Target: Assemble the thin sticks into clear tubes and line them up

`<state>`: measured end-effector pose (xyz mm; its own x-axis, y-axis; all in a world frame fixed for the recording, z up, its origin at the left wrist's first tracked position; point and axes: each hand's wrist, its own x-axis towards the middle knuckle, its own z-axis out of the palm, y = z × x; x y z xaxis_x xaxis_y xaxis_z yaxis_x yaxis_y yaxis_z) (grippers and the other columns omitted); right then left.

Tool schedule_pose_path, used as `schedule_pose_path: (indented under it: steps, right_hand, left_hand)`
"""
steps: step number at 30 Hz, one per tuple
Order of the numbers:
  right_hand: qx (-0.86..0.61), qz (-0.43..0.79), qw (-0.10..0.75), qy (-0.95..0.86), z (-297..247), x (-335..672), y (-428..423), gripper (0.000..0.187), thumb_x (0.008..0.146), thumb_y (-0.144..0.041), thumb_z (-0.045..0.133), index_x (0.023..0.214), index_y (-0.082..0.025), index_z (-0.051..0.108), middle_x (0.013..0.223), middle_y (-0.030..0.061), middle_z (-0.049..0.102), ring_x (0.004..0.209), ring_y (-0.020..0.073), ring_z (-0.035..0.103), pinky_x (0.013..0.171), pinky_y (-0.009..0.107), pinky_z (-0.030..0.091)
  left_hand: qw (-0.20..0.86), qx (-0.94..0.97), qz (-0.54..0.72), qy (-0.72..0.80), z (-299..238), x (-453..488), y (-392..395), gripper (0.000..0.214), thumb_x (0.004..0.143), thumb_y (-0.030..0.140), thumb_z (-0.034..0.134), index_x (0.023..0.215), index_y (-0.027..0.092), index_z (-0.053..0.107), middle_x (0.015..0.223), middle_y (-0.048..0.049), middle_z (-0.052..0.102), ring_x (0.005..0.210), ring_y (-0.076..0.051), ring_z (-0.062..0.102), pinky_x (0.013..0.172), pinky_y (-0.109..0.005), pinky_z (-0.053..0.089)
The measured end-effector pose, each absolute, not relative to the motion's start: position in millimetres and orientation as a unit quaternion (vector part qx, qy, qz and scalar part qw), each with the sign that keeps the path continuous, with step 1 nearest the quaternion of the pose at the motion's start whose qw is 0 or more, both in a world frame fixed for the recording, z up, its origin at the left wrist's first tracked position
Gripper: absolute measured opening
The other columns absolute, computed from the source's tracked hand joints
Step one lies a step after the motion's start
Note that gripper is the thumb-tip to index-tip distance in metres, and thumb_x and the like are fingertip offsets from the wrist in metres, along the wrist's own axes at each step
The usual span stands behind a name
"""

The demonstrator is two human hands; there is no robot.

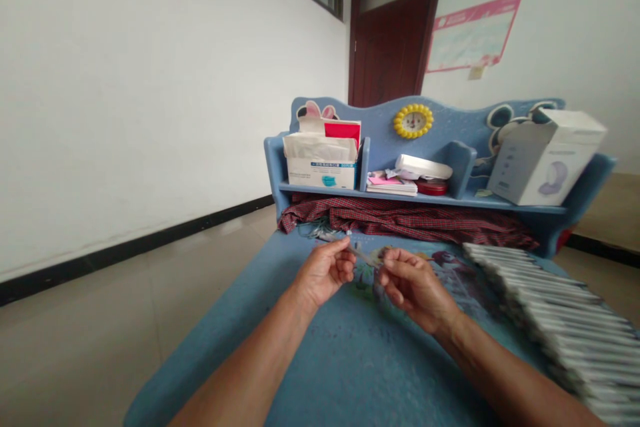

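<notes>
Both of my hands are raised over the blue desk (345, 360). A thin, pale, see-through stick-like piece (366, 256) spans the gap between them; it is too small and blurred to name. My left hand (325, 272) pinches one end between thumb and index finger, its other fingers curled. At the opposite end, the fingertips of my right hand (413, 285) are closed on the piece. A row of slim whitish rods (555, 313), packed side by side, lies to the right of my right hand. Some small clear and greenish items (320, 230) lie beyond my left hand.
A red checked cloth (400, 217) is bunched under the desk's shelf (330, 191). On the shelf stand a face-mask box (320, 170), papers (391, 185), a red round case (431, 187) and a tall white box (543, 163). A yellow-rimmed clock (413, 121) is on the backboard.
</notes>
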<state>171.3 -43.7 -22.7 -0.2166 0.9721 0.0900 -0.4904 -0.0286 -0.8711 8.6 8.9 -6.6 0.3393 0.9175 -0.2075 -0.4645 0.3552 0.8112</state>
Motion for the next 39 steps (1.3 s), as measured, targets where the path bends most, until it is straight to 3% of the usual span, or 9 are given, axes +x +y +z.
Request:
schedule_pose_path:
  steps: [3, 10, 18, 39]
  right_hand:
    - [-0.314, 0.633, 0.548, -0.448, -23.5, 168.2, -45.1, 0.024, 0.070, -0.032, 0.064, 0.070, -0.017, 0.046, 0.052, -0.0033, 0.058, 0.028, 0.0020, 0.034, 0.029, 0.014, 0.016]
    - [-0.404, 0.553, 0.528, -0.502, -30.0, 165.5, -44.4, 0.026, 0.074, -0.038, 0.059, 0.067, -0.015, 0.047, 0.050, -0.0010, 0.059, 0.027, 0.0037, 0.037, 0.028, 0.015, 0.017]
    - [-0.367, 0.529, 0.539, -0.543, -33.5, 167.8, -42.9, 0.029, 0.073, -0.042, 0.061, 0.072, -0.016, 0.048, 0.054, -0.0011, 0.060, 0.031, 0.0055, 0.044, 0.029, 0.015, 0.024]
    - [-0.323, 0.606, 0.537, -0.489, -37.6, 171.2, -39.3, 0.027, 0.072, -0.037, 0.064, 0.075, -0.016, 0.048, 0.049, -0.0018, 0.059, 0.029, 0.0068, 0.045, 0.027, 0.014, 0.025]
  left_hand:
    - [0.744, 0.339, 0.464, 0.341, -7.8, 8.9, 9.3, 0.016, 0.079, 0.018, 0.054, 0.065, 0.011, 0.056, 0.047, -0.0010, 0.060, 0.031, -0.007, 0.050, 0.033, -0.016, 0.044]
    - [0.691, 0.408, 0.491, 0.340, -10.9, 9.6, 6.6, 0.012, 0.075, 0.019, 0.058, 0.067, 0.011, 0.053, 0.052, -0.0035, 0.062, 0.033, -0.010, 0.052, 0.035, -0.021, 0.046]
    - [0.709, 0.411, 0.486, 0.304, -9.9, 9.6, 2.0, 0.015, 0.076, 0.019, 0.056, 0.064, 0.010, 0.052, 0.052, -0.0041, 0.062, 0.032, -0.010, 0.051, 0.034, -0.021, 0.045]
    - [0.766, 0.316, 0.465, 0.311, -13.6, 11.4, 8.1, 0.019, 0.081, 0.017, 0.050, 0.066, 0.008, 0.057, 0.049, -0.0037, 0.062, 0.033, -0.009, 0.053, 0.034, -0.019, 0.046]
